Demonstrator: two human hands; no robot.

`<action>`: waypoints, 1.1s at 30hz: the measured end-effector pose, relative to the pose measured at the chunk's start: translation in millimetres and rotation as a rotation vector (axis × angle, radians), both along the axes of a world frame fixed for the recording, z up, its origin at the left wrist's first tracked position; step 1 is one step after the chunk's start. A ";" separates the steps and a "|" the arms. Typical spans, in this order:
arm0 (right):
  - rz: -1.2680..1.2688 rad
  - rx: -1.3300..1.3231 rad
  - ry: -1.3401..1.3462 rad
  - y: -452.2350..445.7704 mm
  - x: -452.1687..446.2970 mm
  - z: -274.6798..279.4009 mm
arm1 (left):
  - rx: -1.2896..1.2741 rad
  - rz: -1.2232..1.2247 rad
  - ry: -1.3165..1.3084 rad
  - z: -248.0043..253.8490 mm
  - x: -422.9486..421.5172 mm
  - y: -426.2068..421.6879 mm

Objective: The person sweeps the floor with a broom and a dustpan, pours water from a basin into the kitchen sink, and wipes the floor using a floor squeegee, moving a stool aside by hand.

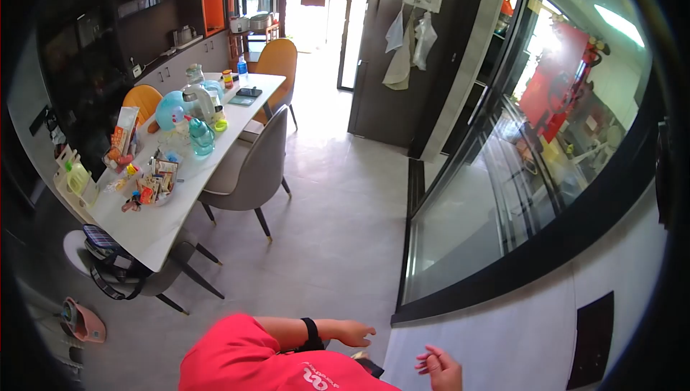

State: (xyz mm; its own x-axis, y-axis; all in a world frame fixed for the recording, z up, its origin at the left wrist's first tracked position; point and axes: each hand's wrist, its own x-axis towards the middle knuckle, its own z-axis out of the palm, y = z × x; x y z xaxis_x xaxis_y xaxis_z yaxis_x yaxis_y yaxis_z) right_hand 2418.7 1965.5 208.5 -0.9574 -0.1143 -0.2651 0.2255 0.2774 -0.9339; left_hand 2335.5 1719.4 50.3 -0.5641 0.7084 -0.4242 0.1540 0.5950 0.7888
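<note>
My left hand [356,333] is in front of my red shirt [266,359] at the bottom of the head view, a black band on its wrist. Its fingers are apart and nothing shows in them. To its right, my right hand [440,368] is raised at the bottom edge with its fingers loosely spread and holding nothing. Both hands are over the pale floor, near the white wall panel [481,333] below the glass partition. Neither hand touches the other.
At the left stands a long white table [154,229] with bottles, snack packets and a kettle. Grey chairs [262,168] and a yellow chair [277,60] surround it. A pink bucket [88,325] is on the floor. Right are a dark door [366,103] and a glass partition [467,226].
</note>
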 end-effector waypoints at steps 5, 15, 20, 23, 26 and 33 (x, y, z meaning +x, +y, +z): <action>0.290 -0.310 0.333 -50.7 -89.9 94.4 | -0.064 0.191 -0.110 -33.6 -29.3 -52.9; 1.152 -1.276 1.057 -118.9 -265.3 186.3 | -0.455 1.250 -0.383 -149.6 -16.4 -264.1; 1.265 -1.552 0.947 -150.6 -345.5 192.6 | -0.304 1.799 -0.581 -108.2 2.3 -292.0; 1.340 -1.693 0.854 -186.4 -380.3 193.0 | -0.279 1.867 -0.667 -111.0 -0.9 -300.7; 1.352 -1.827 0.730 -213.7 -414.9 202.7 | -0.236 1.775 -0.718 -121.5 -41.5 -302.1; 1.180 -1.882 0.749 -304.5 -502.0 201.6 | 0.016 1.434 -0.539 -140.6 -195.9 -339.7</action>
State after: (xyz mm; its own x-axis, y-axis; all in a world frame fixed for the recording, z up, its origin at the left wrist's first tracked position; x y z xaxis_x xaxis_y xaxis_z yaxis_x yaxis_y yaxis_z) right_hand 1916.6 1661.1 410.1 -0.1672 -0.0924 0.9816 0.2962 -0.9543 -0.0394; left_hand 2139.6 1379.7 -90.3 -0.5417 -0.2750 -0.7943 -0.8227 -0.0206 0.5682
